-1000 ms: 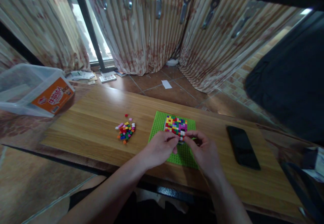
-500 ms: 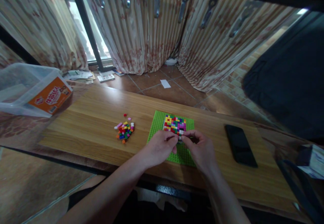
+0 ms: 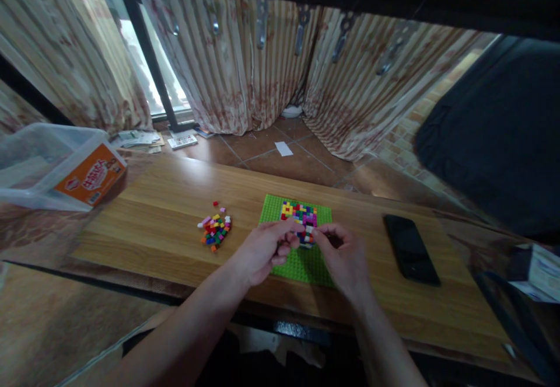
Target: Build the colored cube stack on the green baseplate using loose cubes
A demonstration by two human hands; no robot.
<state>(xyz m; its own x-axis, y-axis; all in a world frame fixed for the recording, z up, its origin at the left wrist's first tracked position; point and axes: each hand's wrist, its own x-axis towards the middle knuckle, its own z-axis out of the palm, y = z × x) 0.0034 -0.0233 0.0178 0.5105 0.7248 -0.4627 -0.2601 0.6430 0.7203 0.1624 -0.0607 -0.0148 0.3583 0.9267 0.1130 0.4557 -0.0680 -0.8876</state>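
A green studded baseplate (image 3: 312, 275) lies on the wooden table, bearing a dense multicoloured block of small building bricks (image 3: 299, 208). My left hand (image 3: 265, 251) reaches over the block's left and lower part, its index finger forward and the other fingers curled. Whatever its fingertips may hold is too small to see. At the block's right edge, my right hand (image 3: 345, 258) has thumb and forefinger brought together in a pinch, close to white and red bricks. Its other fingers are bent, and I cannot make out anything between the tips. Part of the block is hidden under my hands.
Left of the baseplate lies a pile of loose bricks (image 3: 214, 230), with a few stray ones behind it. A black phone (image 3: 411, 250) rests on the table (image 3: 166, 200) at right. A clear plastic box (image 3: 65, 168) with an orange label stands at the far left.
My left hand has shifted slightly left and its fingertips have come away from my right hand's. My right hand stays at the block's edge. The camera view has tilted slightly.
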